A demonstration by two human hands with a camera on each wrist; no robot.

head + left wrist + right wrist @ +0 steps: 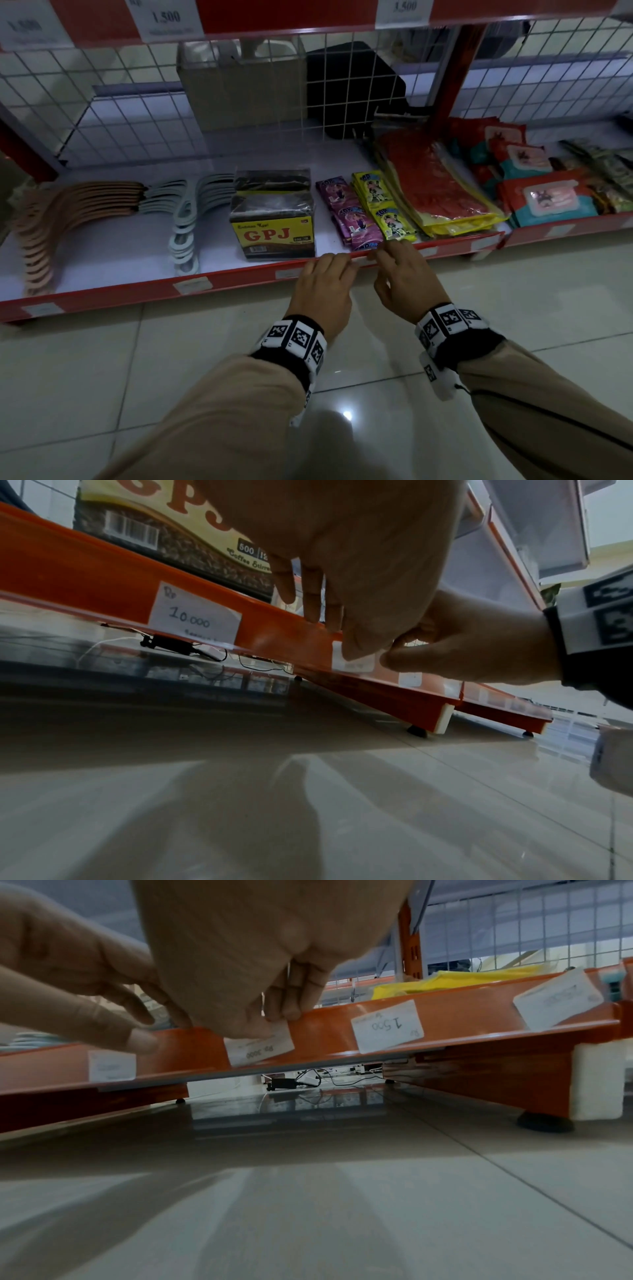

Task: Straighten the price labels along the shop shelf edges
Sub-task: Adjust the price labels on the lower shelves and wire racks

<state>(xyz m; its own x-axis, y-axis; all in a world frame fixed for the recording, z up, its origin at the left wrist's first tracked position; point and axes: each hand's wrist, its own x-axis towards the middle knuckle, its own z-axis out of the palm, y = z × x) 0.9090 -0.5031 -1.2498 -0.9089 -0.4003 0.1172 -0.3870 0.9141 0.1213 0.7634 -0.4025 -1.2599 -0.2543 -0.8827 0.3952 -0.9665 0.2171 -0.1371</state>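
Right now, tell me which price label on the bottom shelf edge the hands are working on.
The label marked 3000, below the purple sachets: the right hand pinches it, the left hand beside it. The other labels go untouched.

Shop: red shelf w/ price labels, packaged goods.

Hangers, a GPJ box and sachets on white shelving.
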